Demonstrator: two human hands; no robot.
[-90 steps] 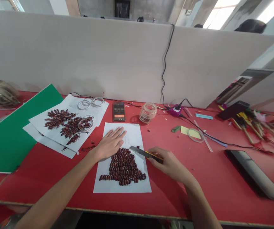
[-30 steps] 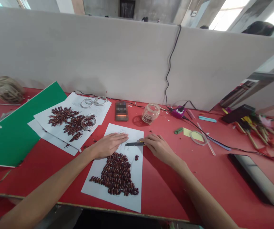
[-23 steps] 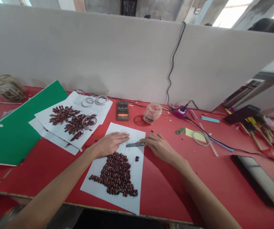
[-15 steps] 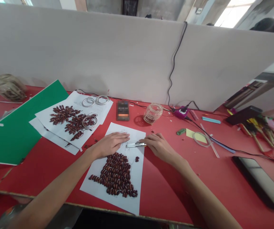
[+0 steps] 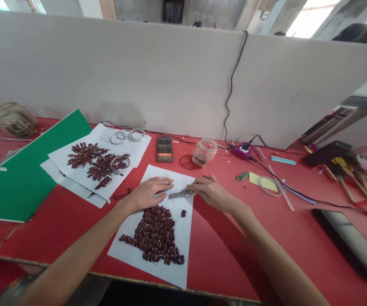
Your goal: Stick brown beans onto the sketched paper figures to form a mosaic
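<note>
A white sheet of paper (image 5: 173, 275) lies on the red table in front of me. Dark red-brown beans (image 5: 156, 231) cover much of a drawn outline on it, and a small pair of beans (image 5: 183, 213) sits apart at its right. My left hand (image 5: 149, 193) rests on the upper left of the sheet, fingers stretched out and thumb apart, holding nothing. From the right, my right hand (image 5: 210, 191) grips a utility knife (image 5: 181, 194), its metal blade pointing left toward my left thumb, over faint drawn lines. The fingers hide most of its handle.
Behind the sheet stand a glass jar (image 5: 205, 152) and a dark phone-like device (image 5: 164, 148). Bean-covered papers (image 5: 75, 185) with clear rings and a green board (image 5: 43, 170) lie left. At right are a purple plug adapter (image 5: 243, 149), cables, tape and a large phone (image 5: 345, 242).
The knife blade has tilted slightly and looks darker, no longer catching the light. My left thumb has spread a little from the fingers. The view has shifted slightly.
</note>
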